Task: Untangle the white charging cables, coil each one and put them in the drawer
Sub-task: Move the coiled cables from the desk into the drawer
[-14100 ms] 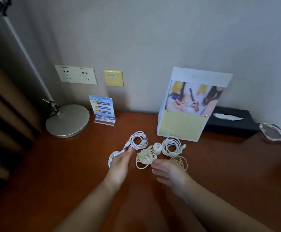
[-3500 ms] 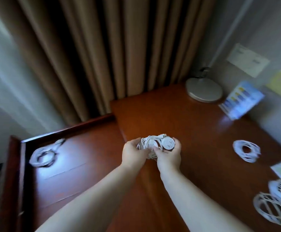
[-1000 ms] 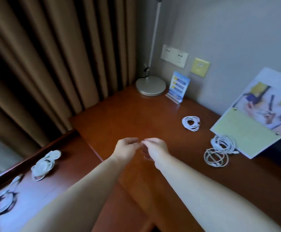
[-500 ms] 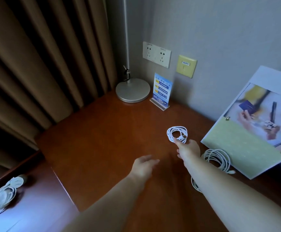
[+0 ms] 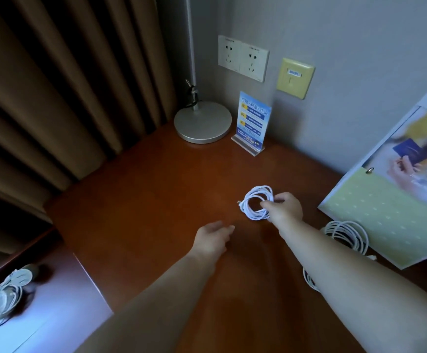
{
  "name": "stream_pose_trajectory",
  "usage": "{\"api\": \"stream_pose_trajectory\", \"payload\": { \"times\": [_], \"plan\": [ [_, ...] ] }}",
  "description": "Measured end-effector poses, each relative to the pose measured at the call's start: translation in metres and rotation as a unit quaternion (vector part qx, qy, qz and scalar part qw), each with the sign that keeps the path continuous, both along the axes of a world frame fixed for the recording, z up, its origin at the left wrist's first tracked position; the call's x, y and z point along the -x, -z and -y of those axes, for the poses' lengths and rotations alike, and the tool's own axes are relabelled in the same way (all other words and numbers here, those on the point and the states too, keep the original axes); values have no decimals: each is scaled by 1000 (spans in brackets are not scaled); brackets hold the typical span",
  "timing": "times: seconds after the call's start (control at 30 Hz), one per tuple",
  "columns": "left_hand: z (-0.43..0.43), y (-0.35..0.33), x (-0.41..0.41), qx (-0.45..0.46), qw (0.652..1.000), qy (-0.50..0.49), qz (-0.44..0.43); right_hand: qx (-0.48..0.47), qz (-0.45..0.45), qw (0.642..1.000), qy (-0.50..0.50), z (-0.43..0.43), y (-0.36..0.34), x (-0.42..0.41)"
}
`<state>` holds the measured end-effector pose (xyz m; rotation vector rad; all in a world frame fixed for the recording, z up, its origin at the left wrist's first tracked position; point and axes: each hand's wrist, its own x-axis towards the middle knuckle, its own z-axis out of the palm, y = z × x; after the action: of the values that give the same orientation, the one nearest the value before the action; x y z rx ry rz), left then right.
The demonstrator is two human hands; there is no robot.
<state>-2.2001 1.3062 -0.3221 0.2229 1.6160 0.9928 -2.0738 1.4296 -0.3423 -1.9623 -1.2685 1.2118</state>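
Coiled white cable (image 5: 257,203) sits on the wooden desk (image 5: 156,189), and the right hand (image 5: 285,209) pinches its right side between thumb and fingers. The left hand (image 5: 213,240) hovers beside it, fingers loosely spread, holding nothing. Two more coils (image 5: 346,236) lie near the leaning board (image 5: 385,215). Another coiled cable (image 5: 2,300) lies in the open drawer (image 5: 54,309) at lower left.

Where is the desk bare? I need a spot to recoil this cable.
Bare: the wide stretch of desk between the curtain, the lamp base and the left hand. Crowded: the right side, where the right hand grips a coiled cable and more loose coils lie against the leaning placard.
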Motion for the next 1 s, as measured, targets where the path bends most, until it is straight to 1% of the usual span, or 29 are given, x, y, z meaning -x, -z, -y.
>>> {"api": "stream_pose_trajectory", "payload": {
  "times": [0.13, 0.23, 0.33, 0.43, 0.53, 0.63, 0.7, 0.8, 0.9, 1.0],
  "plan": [
    [23, -2, 16, -8, 999, -47, -10, 20, -37, 998, -54, 37, -10, 31],
    [49, -5, 39, -25, 993, -113, 5, 36, -66, 992, -103, 73, -18, 65],
    [86, -12, 70, -42, 986, -163, 1, 50, -86, 982, -158, 115, -23, 109],
    [139, -14, 107, -44, 973, -226, -13, 60, -86, 968, -229, 163, -27, 159],
    [206, -9, 144, -53, 955, -293, -12, 68, -73, 949, -301, 220, -28, 209],
    [283, 1, 176, -43, 933, -356, -15, 88, -49, 920, -379, 289, -20, 256],
    [334, 12, 194, -23, 916, -400, -13, 113, -54, 901, -416, 338, -8, 284],
    [402, 37, 220, 19, 881, -473, -12, 141, -53, 874, -463, 406, 16, 321],
    [449, 57, 243, 48, 853, -518, -34, 162, -47, 854, -492, 455, 42, 350],
    [469, 78, 259, 81, 844, -530, -30, 158, -11, 847, -508, 480, 65, 372]
  ]
}}
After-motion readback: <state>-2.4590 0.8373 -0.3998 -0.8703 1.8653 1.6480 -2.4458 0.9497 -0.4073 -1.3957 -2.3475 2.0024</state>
